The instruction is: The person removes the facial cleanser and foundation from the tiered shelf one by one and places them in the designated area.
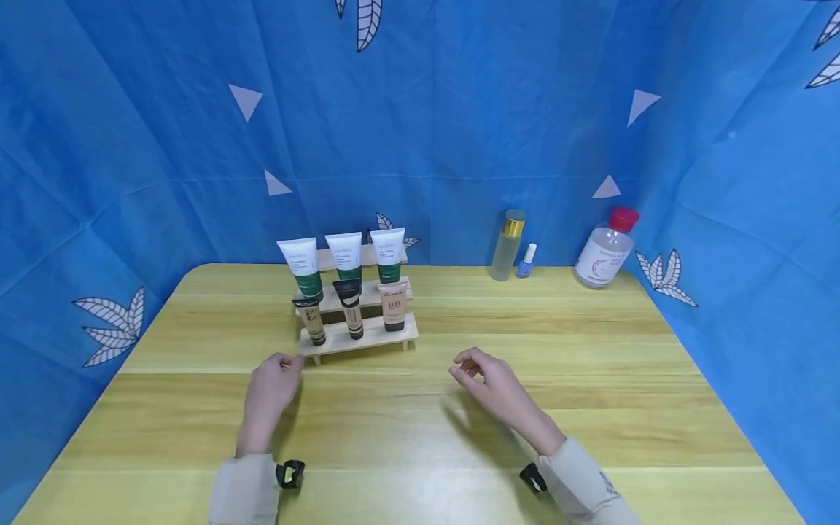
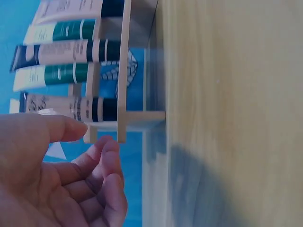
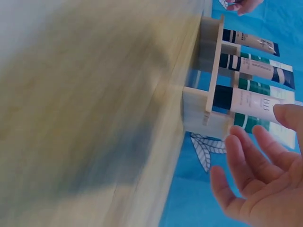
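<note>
A tiered wooden display rack [image 1: 374, 332] stands on the table. Three white-and-green squeeze tubes [image 1: 298, 261] are upright on its upper step. On the front step are a tan tube with a black cap [image 1: 313, 323], a black-and-beige tube [image 1: 354, 318] and a pink BB cream tube [image 1: 394, 305]. My left hand [image 1: 270, 390] hovers by the rack's front left corner, fingers loosely bent and holding nothing; in the left wrist view its fingertips [image 2: 110, 144] are close to the rack's end. To the right of the rack, my right hand [image 1: 497, 388] is empty, fingers relaxed and spread.
At the table's back right stand a gold-capped frosted bottle [image 1: 504, 255], a small blue nail polish bottle [image 1: 526, 267] and a clear bottle with a red cap [image 1: 600, 255]. A blue patterned cloth [image 1: 433, 124] hangs behind the wooden table [image 1: 394, 430].
</note>
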`<state>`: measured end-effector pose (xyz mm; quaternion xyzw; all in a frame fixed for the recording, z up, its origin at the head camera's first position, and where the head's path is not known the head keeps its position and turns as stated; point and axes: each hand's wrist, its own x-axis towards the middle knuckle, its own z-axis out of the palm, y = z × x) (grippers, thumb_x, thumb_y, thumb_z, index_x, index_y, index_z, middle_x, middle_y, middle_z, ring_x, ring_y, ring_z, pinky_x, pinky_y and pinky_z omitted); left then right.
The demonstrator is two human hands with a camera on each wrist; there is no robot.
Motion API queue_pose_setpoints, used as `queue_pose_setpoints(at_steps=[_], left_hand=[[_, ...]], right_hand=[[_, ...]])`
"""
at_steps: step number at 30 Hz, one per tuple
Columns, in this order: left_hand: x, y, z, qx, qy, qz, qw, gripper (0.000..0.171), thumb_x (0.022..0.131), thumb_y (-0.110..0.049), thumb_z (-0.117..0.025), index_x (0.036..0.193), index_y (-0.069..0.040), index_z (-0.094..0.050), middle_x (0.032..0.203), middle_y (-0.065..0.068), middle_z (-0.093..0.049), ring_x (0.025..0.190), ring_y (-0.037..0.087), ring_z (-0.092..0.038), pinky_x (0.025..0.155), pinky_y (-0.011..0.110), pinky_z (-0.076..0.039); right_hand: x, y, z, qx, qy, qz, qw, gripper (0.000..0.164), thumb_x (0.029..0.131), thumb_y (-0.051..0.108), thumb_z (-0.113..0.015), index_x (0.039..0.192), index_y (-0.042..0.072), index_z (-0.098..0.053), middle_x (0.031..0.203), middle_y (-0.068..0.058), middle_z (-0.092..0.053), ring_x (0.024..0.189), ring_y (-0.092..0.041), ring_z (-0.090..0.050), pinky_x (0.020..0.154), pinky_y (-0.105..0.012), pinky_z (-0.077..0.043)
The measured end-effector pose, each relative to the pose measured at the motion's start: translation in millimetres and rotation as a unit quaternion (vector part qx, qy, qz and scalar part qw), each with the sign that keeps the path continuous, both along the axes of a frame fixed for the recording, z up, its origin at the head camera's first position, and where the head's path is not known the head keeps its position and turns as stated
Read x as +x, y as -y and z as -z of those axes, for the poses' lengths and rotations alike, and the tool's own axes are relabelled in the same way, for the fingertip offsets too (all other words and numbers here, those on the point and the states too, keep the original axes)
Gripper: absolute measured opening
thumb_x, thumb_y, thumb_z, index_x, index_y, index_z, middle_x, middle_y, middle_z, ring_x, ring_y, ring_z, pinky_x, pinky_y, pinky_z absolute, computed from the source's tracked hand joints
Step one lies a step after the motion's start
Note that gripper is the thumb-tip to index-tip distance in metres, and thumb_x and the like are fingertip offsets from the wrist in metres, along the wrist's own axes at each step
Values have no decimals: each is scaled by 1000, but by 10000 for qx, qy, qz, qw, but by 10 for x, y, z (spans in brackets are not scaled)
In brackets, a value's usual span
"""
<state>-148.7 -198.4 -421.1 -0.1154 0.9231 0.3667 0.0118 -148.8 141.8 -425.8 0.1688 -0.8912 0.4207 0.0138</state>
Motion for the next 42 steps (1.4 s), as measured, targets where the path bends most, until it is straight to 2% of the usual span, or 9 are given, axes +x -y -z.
queue_pose_setpoints(at_steps=[10,14,19,22,28,35,42], left_hand=[[-214,90,60,221,399,-6,9990,51,99,-32,-40,120,12,-54,118,32,-56,93,35,-57,75,43,-45],[-261,111,112,340,459,36,9984,50,98,-31,-41,120,12,-54,113,29,-58,88,31,-55,70,36,-44],[-311,143,161,509,402,250,9976,49,98,-31,-46,118,13,-56,104,25,-60,80,25,-51,62,29,-39],[-317,157,177,658,393,294,9966,49,98,-31,-48,117,14,-56,103,24,-60,75,21,-48,59,28,-38],[-299,179,218,879,335,210,9953,48,99,-33,-47,116,11,-58,89,14,-57,66,14,-42,57,28,-36],[-280,182,254,1042,395,112,9937,51,99,-38,-46,110,8,-62,77,8,-52,63,15,-38,55,29,-33],[-318,222,265,942,376,174,9947,48,99,-38,-46,105,6,-64,83,9,-56,66,16,-40,57,30,-32]], right_hand=[[-305,237,-35,-319,83,27,9995,22,93,20,-61,106,2,-63,94,-3,-65,90,-18,-60,83,-37,-49],[-454,343,-28,-598,207,176,9978,23,93,19,-62,107,1,-63,96,-5,-64,91,-19,-60,80,-34,-50],[-618,470,-11,-880,288,368,9950,24,92,18,-63,107,-1,-62,98,-7,-64,93,-20,-58,80,-33,-49],[-690,550,-8,-928,258,389,9946,25,91,18,-64,108,0,-62,98,-8,-63,94,-21,-58,81,-34,-50],[-812,703,-29,-1016,285,325,9939,34,89,20,-67,114,-1,-59,103,-11,-60,98,-24,-57,85,-36,-49],[-901,806,15,-964,559,269,9934,39,86,21,-71,116,0,-58,106,-11,-61,98,-24,-58,87,-35,-49],[-965,887,37,-1006,591,276,9928,34,85,16,-72,112,0,-59,104,-12,-62,100,-25,-59,88,-35,-50]])
